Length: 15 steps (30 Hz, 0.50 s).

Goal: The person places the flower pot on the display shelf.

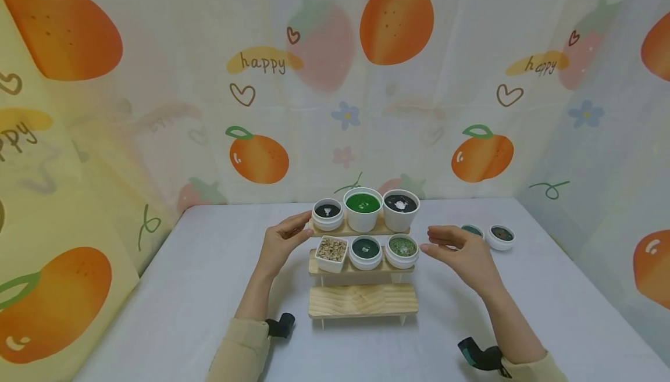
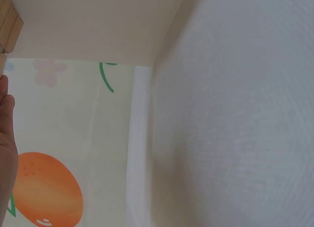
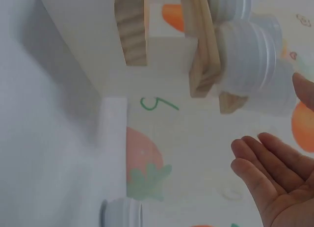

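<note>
A three-step wooden display stand (image 1: 363, 300) holds small white cups on its two upper shelves. My left hand (image 1: 280, 242) is at the left end of the top shelf, fingertips right beside a small round jar (image 1: 328, 214) with dark contents. In the left wrist view its fingers (image 2: 7, 111) lie nearly straight by the wood. My right hand (image 1: 463, 254) is held to the right of the middle shelf, near a jar (image 1: 402, 251) with speckled green contents. The right wrist view shows that hand's fingers (image 3: 270, 163) extended, with nothing between them and the thumb.
On the top shelf stand a cup of bright green (image 1: 363, 210) and a dark-filled cup (image 1: 401, 210). A square dish of pale bits (image 1: 331, 253) and a dark green jar (image 1: 366, 253) share the middle shelf. Behind my right hand are two small jars, one dark-topped (image 1: 500, 238), on the white table.
</note>
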### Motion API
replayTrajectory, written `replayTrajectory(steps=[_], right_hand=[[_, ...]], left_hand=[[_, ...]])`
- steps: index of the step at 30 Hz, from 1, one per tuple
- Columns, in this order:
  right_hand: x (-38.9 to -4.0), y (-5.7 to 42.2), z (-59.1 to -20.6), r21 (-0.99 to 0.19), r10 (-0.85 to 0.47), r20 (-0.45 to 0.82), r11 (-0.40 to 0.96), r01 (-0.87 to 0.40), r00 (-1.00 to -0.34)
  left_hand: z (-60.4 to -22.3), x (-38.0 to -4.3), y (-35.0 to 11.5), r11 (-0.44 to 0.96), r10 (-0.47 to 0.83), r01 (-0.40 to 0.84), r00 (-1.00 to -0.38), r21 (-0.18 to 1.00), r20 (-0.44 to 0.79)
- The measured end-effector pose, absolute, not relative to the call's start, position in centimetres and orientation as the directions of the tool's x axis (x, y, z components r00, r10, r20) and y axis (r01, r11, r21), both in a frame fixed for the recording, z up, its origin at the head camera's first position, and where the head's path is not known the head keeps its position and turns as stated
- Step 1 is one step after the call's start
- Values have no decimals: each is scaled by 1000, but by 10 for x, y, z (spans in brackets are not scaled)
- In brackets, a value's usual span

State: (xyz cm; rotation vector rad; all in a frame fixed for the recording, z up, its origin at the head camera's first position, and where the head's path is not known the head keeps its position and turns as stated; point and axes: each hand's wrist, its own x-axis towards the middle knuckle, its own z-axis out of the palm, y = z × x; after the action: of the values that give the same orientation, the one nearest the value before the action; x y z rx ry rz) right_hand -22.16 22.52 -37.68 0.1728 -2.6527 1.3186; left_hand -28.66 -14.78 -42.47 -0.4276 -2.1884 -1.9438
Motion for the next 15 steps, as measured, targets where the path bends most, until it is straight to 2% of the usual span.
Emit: replayTrajectory(steps=[8,15], right_hand=[[-222,246,-372,-778,76,175,622,-90,-982],[-226,263,-378,-769,212,194,639,-15,-958]], left_hand=[[-425,-287,-148,89,92,337,-940,937,330],[-427,-289,-148,102,93,342,-938,934,333]])
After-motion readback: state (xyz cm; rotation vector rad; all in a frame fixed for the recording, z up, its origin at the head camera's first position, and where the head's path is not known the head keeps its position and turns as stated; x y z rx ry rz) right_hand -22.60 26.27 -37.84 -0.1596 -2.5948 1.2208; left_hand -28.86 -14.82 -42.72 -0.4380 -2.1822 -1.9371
